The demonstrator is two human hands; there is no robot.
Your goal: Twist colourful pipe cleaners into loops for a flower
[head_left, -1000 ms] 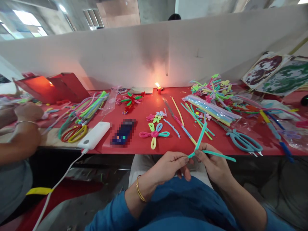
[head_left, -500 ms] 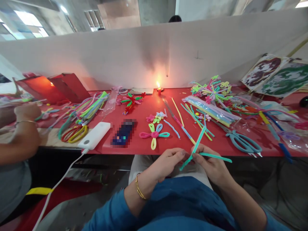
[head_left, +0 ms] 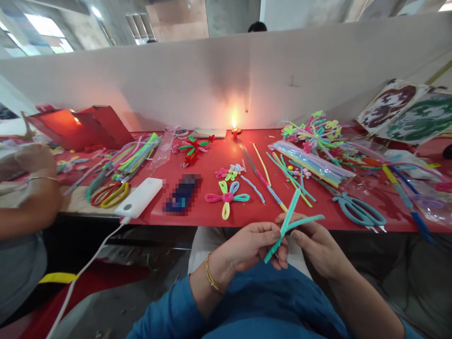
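Closed in a pinch, the left hand (head_left: pixel 254 242) has a forked turquoise strip (head_left: pixel 290 212) to the near right of the multicoloured flower (head_left: pixel 227 197); the right hand (head_left: pixel 319 245) curls around its far end, hold unclear; scissors (head_left: pixel 358 208) lie well right of the flower

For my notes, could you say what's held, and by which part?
The left hand pinches a Y-shaped, fuzzy turquoise stem near its fork; for the right hand, unclear.

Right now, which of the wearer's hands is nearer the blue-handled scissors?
Right. The right hand is left of the blue-handled scissors and lower in view; the left hand is farther left, past the right one.
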